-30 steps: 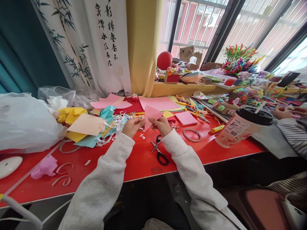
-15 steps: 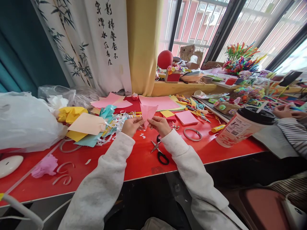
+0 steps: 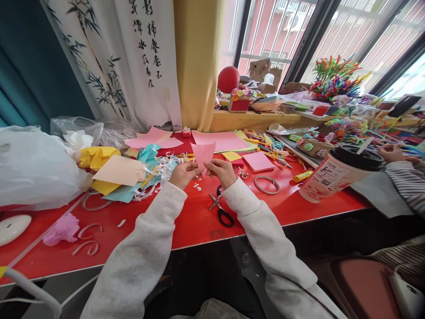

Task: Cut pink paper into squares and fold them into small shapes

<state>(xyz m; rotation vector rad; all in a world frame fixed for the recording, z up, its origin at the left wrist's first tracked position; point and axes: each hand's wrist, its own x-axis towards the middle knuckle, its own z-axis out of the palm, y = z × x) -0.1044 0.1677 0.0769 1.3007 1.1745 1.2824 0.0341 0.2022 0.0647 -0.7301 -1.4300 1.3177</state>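
A piece of pink paper (image 3: 203,153), wide at the top and narrowing downward, is held up over the table between both my hands. My left hand (image 3: 184,174) pinches its lower left side. On the lower right, my right hand (image 3: 222,172) pinches it with thumb and fingertips, close to the left fingertips. Black-handled scissors (image 3: 222,210) lie partly spread on the table just below my right hand. Small white paper scraps (image 3: 197,187) are scattered under the paper. A pad of pink square paper (image 3: 258,162) lies to the right of my right hand.
On the red table (image 3: 195,226) stand a lidded cup (image 3: 328,175) at right and a white plastic bag (image 3: 36,170) at left. A metal ring (image 3: 267,185), yellow glue stick (image 3: 302,177) and shredded paper (image 3: 162,168) lie around. Another person's hand (image 3: 393,153) is at far right.
The pink paper has shifted and turned slightly between my fingers, its top edge now curving a little differently. Both hands stay nearly in place, and the scissors have not moved.
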